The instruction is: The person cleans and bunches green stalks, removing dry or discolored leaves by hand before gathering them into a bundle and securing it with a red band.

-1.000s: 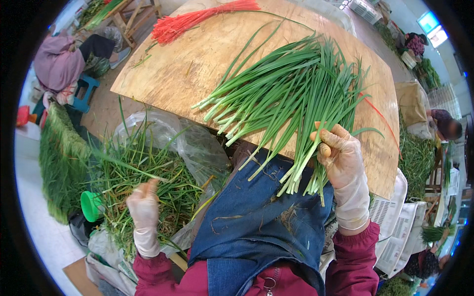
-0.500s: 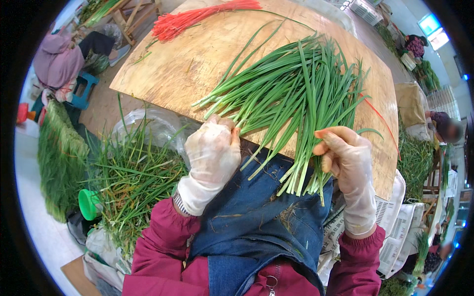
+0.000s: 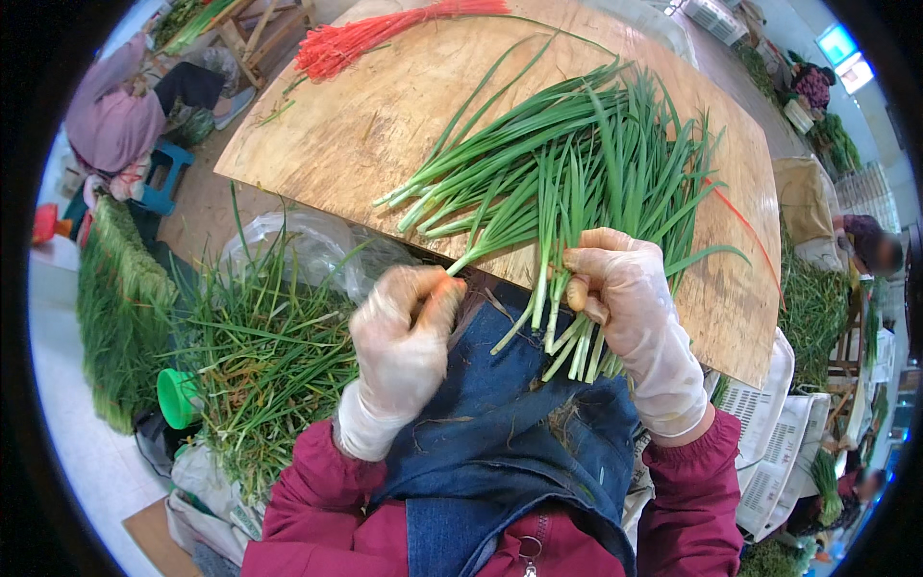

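Note:
Long green garlic chives [image 3: 577,173] lie fanned on a wooden board [image 3: 327,144], their pale ends toward me and some hanging past its near edge. My left hand [image 3: 396,332], in a thin whitish glove, is closed at the board's edge, thumb and forefinger pinching the pale end of a chive. A similar glove covers my right hand [image 3: 639,322], which pinches a few chive stalks near their lower ends, above the hanging ones. Its lower fingers are curled. Below both hands is a blue denim apron [image 3: 481,423] with dry scraps on it.
Red strips [image 3: 385,38] lie bunched at the board's far left; one red strip [image 3: 745,231] lies at the right. Left of me are a heap of loose leaves [image 3: 269,356], a clear plastic bag [image 3: 327,240] and a green cup [image 3: 177,398]. Another person [image 3: 115,125] sits far left.
My right hand has moved left from the right side of the chives and now pinches a few stalks. My left hand has shifted slightly down and back, with a chive end at its fingertips.

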Demonstrator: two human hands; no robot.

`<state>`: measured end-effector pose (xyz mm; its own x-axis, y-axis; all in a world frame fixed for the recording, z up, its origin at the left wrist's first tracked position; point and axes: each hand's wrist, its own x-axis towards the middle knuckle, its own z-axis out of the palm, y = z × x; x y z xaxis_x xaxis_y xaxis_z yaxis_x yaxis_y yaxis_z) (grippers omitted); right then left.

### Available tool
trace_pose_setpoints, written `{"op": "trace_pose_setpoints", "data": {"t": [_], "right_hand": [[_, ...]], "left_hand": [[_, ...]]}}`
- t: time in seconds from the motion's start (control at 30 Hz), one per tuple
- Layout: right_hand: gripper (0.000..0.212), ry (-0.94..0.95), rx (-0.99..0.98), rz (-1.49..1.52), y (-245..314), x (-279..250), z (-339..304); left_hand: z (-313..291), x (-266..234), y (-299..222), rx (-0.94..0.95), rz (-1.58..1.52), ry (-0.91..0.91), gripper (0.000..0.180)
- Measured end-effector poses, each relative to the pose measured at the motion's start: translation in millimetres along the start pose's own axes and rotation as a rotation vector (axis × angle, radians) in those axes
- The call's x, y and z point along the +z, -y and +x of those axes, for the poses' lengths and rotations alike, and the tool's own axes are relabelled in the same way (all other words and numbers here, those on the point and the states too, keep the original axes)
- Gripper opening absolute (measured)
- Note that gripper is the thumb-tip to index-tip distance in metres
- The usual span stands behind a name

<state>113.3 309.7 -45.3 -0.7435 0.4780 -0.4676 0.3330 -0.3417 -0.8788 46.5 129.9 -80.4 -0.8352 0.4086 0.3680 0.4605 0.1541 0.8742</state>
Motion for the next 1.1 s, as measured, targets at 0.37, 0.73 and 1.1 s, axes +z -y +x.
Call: {"op": "trace_pose_setpoints", "data": {"t": [0.37, 0.73, 1.1], "right_hand": [[0.010, -0.086, 0.081, -0.005, -1, 5, 0], [0.008, -0.029, -0.001, 0.143, -2, 16, -8], [0.029, 0.399, -0.046, 0.682, -13, -22, -9]], "left_hand": [[38, 33, 16, -0.352, 0.210, 0.272, 0.018], [4, 35, -25, -0.067, -0.039, 0.130, 0.010], [-66, -109, 39, -0.499, 0.221, -0.338, 0.011]]}}
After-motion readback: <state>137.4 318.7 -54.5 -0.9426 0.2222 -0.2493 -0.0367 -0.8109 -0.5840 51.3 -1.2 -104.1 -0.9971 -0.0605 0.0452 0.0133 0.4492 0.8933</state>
